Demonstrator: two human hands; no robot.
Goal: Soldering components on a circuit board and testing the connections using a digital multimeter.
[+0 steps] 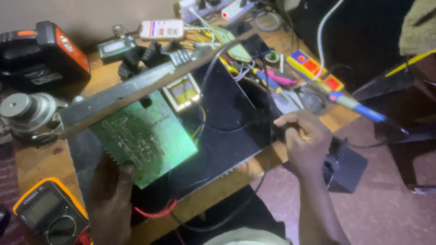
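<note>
A cluttered wooden workbench (36, 161) stands against a pale wall (91, 13) above a reddish floor (386, 213), dimly lit.

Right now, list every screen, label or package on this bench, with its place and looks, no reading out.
Multimeter: bottom left corner, by the left hand; yellow-orange case, grey blank screen, dark dial.
Small display module: back of the bench; green-framed, pale rectangular screen.
White box: far back, centre; flat, rounded, with a red and blue label.
Yellow strip: back right, beyond the right hand; red and blue squares.
</note>
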